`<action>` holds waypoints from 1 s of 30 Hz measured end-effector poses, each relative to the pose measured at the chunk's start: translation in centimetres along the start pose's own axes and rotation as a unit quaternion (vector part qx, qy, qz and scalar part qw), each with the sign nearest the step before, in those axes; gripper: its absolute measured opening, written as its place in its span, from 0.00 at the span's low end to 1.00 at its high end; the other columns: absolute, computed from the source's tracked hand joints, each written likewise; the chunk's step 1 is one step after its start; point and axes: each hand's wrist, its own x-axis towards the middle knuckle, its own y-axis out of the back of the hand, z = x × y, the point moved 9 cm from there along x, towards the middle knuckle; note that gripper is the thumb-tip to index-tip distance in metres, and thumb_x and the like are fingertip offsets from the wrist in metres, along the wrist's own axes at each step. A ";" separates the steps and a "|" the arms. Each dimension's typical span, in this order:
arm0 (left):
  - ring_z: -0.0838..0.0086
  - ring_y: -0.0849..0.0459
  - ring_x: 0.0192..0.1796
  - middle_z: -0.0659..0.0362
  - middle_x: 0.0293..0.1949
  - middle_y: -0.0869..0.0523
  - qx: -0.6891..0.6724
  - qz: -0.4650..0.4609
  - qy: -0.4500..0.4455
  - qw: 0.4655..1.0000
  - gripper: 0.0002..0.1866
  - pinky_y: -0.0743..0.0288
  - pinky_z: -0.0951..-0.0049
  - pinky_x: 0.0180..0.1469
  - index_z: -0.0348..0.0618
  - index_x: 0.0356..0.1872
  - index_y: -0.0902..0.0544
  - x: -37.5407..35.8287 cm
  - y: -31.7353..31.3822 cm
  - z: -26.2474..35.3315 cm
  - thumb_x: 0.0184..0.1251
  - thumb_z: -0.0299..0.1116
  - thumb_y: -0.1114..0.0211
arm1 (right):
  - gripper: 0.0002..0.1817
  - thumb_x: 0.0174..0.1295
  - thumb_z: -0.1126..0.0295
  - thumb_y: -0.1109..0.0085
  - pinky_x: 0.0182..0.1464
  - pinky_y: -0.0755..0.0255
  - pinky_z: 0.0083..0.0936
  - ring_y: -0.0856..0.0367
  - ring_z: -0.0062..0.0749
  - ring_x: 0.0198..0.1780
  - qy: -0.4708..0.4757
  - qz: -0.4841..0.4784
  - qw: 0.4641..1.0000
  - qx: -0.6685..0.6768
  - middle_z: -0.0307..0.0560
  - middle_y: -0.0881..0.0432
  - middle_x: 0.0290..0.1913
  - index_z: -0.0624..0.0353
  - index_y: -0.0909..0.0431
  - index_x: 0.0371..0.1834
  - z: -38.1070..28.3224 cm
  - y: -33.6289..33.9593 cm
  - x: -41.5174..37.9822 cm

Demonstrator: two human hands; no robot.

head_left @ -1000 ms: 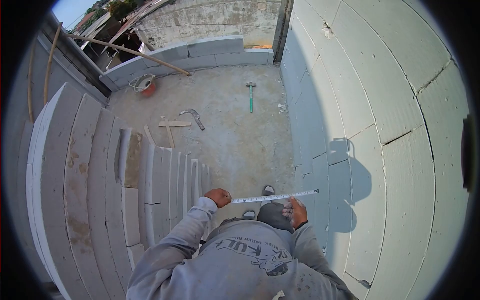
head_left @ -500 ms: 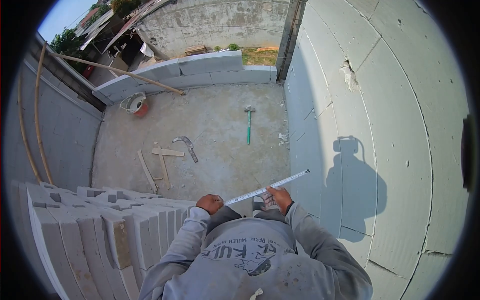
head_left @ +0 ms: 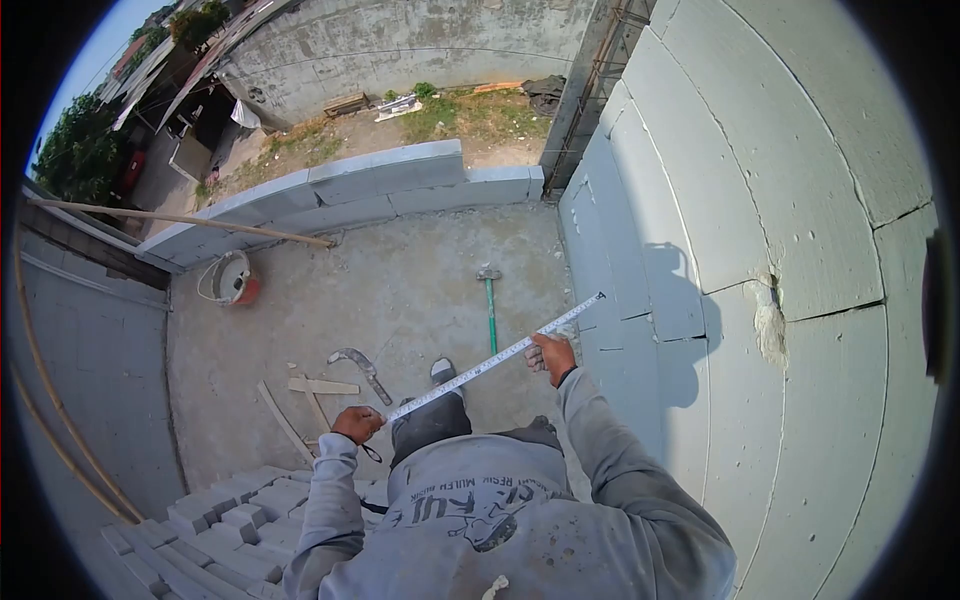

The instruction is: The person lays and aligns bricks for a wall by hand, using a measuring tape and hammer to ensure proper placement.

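A white tape measure blade (head_left: 470,374) slants up to the right across my body, its hooked end close to the block wall (head_left: 640,330). My left hand (head_left: 358,424) is closed at the lower end of the tape, hiding whatever part of it lies in the palm. Further along the blade, my right hand (head_left: 553,358) grips it from below, with a length of tape sticking out past the fingers. Beyond the blade, a hammer with a green handle (head_left: 491,315) lies on the concrete floor.
Wooden strips (head_left: 322,386) and a curved tool (head_left: 362,372) lie on the floor. A red bucket (head_left: 238,284) stands near the low wall (head_left: 390,180). Stacked light blocks (head_left: 225,525) are at lower left; bamboo poles (head_left: 75,440) lean at the left.
Both hands have moved further apart, leaving a longer stretch of tape between them. The tape has shifted toward the upper left in view. One foot has stepped forward and the view has turned.
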 end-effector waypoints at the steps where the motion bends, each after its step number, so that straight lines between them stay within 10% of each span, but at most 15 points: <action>1: 0.72 0.20 0.27 0.58 0.22 0.18 0.010 0.003 -0.009 1.000 0.14 0.28 0.71 0.32 0.40 0.29 0.16 2.5 3.0 1.6 0.56 0.42 0.36 | 0.11 0.62 0.63 0.46 0.19 0.29 0.23 0.23 0.28 0.19 0.010 0.002 1.000 0.010 0.47 0.20 0.23 0.61 0.24 0.31 -3.0 -1.6 1.9; 11: 0.65 0.16 0.30 0.55 0.26 0.15 0.169 0.061 -0.068 0.981 0.13 0.25 0.67 0.36 0.44 0.32 0.15 20.2 21.8 19.1 0.55 0.43 0.36 | 0.11 0.63 0.63 0.46 0.19 0.29 0.22 0.24 0.25 0.19 0.043 0.070 0.987 0.139 0.44 0.21 0.25 0.61 0.25 0.34 -17.4 -9.3 18.0; 30: 0.54 0.17 0.38 0.47 0.32 0.15 0.228 0.102 -0.094 0.964 0.14 0.25 0.62 0.43 0.44 0.34 0.14 64.0 30.4 33.4 0.59 0.43 0.40 | 0.12 0.61 0.63 0.44 0.18 0.31 0.22 0.25 0.25 0.19 0.011 0.121 0.983 0.140 0.45 0.20 0.25 0.62 0.24 0.35 -30.6 -10.9 58.5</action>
